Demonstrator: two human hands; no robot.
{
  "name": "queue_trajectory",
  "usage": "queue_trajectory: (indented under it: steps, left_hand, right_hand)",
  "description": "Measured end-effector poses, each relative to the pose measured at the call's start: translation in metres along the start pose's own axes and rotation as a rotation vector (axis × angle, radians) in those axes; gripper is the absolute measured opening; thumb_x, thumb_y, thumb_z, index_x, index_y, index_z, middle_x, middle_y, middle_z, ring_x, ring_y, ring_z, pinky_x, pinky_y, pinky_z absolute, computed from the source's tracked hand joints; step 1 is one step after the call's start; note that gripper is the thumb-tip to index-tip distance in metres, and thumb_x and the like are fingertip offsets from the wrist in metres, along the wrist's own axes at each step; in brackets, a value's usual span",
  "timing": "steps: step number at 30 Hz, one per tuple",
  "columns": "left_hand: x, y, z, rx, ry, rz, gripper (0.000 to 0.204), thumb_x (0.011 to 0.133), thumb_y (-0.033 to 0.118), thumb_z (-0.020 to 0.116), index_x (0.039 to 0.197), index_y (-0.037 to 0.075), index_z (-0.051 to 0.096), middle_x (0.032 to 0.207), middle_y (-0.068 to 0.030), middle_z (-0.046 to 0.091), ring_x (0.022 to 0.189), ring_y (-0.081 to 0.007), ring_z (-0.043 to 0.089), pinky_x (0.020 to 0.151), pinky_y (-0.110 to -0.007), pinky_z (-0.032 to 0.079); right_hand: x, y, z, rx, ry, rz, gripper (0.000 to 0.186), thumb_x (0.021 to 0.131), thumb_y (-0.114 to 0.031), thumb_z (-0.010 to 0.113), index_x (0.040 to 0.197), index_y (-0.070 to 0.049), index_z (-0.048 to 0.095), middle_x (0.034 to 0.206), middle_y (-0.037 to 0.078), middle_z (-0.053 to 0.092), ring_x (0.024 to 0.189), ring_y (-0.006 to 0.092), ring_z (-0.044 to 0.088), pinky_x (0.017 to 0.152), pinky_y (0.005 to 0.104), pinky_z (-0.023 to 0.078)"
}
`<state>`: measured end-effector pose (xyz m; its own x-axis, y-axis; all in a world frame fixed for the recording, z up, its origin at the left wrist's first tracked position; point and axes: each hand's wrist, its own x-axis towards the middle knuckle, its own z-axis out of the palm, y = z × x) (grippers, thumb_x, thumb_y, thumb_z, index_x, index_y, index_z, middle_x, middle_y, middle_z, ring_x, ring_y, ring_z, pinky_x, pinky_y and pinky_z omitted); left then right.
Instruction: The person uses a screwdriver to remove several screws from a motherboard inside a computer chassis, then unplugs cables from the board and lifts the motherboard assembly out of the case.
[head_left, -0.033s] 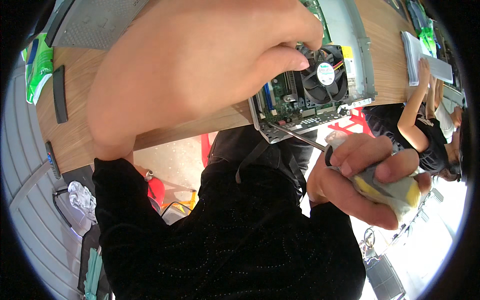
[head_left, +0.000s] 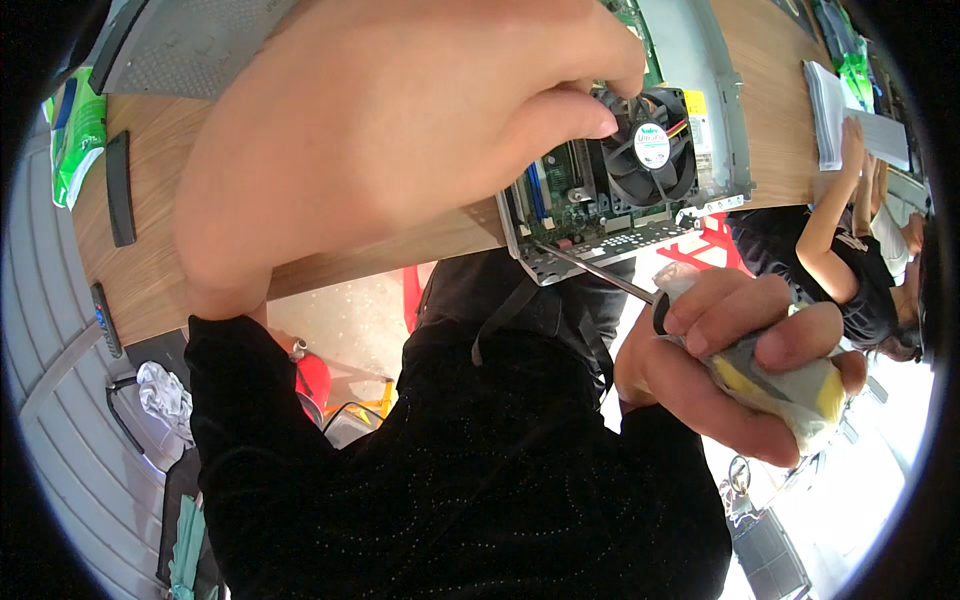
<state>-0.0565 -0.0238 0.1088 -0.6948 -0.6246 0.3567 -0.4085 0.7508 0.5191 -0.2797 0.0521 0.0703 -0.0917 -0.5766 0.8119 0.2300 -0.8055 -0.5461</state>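
My left hand (head_left: pixel 400 130) fills the upper middle of the view. Its thumb and forefinger pinch at the top left rim of a black cooling fan (head_left: pixel 655 150). The fan sits on a green circuit board (head_left: pixel 575 195) inside an open grey metal computer case (head_left: pixel 722 90) at the edge of a wooden table (head_left: pixel 150 270). My right hand (head_left: pixel 700 360), lower right, grips the yellow and grey handle of a screwdriver (head_left: pixel 790 385). The thin steel shaft slants up and left, and its tip touches the case's perforated front edge (head_left: pixel 560 255).
A perforated grey metal panel (head_left: pixel 190 40) lies at the top left, with a green packet (head_left: pixel 75 130) and a black bar (head_left: pixel 120 185) nearby. A stack of white papers (head_left: pixel 830 100) lies at the right. Another person's arm (head_left: pixel 840 250) reaches onto the table there.
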Motion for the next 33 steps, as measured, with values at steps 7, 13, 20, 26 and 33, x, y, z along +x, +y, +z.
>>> queue_trajectory:
  steps: [7, 13, 20, 26, 33]
  left_hand:
    - [-0.003, -0.019, 0.003, -0.127, 0.082, -0.068, 0.02, 0.093, 0.015, 0.07, 0.107, 0.0, 0.07, 0.089, -0.014, 0.071, 0.082, -0.0319, 0.069, 0.068, -0.042, 0.052]
    - [0.0, -0.005, -0.009, 0.093, 0.065, -0.055, 0.016, 0.093, 0.012, 0.07, 0.103, 0.0, 0.072, 0.087, -0.0135, 0.072, 0.076, -0.0289, 0.069, 0.065, -0.04, 0.051]
    - [0.002, 0.007, -0.028, 0.23, 0.295, -0.326, 0.017, 0.095, 0.011, 0.069, 0.104, -0.001, 0.075, 0.088, -0.0118, 0.076, 0.069, -0.0192, 0.066, 0.062, -0.032, 0.05]
    - [-0.002, 0.012, -0.047, 0.183, 0.218, -0.486, 0.028, 0.096, 0.019, 0.07, 0.117, 0.0, 0.072, 0.103, -0.0138, 0.074, 0.085, -0.0229, 0.068, 0.077, -0.035, 0.053]
    - [-0.024, -0.023, -0.043, 0.163, 0.234, -0.456, 0.024, 0.1, 0.018, 0.066, 0.119, 0.008, 0.075, 0.094, -0.0033, 0.073, 0.085, -0.0118, 0.062, 0.08, -0.027, 0.049]
  right_hand:
    - [0.002, 0.007, -0.006, -0.001, -0.115, 0.03, 0.077, 0.106, -0.063, 0.037, 0.145, 0.004, 0.029, 0.097, 0.01, 0.045, 0.05, 0.0133, 0.041, 0.031, 0.0249, 0.032]
    - [-0.002, 0.005, -0.002, -0.005, -0.037, 0.011, 0.077, 0.106, -0.062, 0.04, 0.145, 0.004, 0.03, 0.096, 0.009, 0.046, 0.051, 0.0124, 0.042, 0.03, 0.0243, 0.033]
    - [-0.005, 0.009, 0.0, -0.016, 0.033, 0.005, 0.07, 0.105, -0.058, 0.045, 0.146, -0.002, 0.033, 0.093, 0.009, 0.046, 0.051, 0.0118, 0.044, 0.031, 0.0233, 0.033]
    - [-0.007, -0.014, 0.016, -0.141, -0.191, 0.024, 0.063, 0.102, -0.023, 0.06, 0.152, -0.004, 0.025, 0.097, 0.015, 0.046, 0.056, 0.0201, 0.053, 0.043, 0.0294, 0.046]
    - [-0.021, -0.017, 0.016, -0.197, -0.247, 0.011, 0.059, 0.1, -0.014, 0.062, 0.146, -0.003, 0.026, 0.094, 0.019, 0.051, 0.06, 0.023, 0.057, 0.046, 0.0283, 0.05]
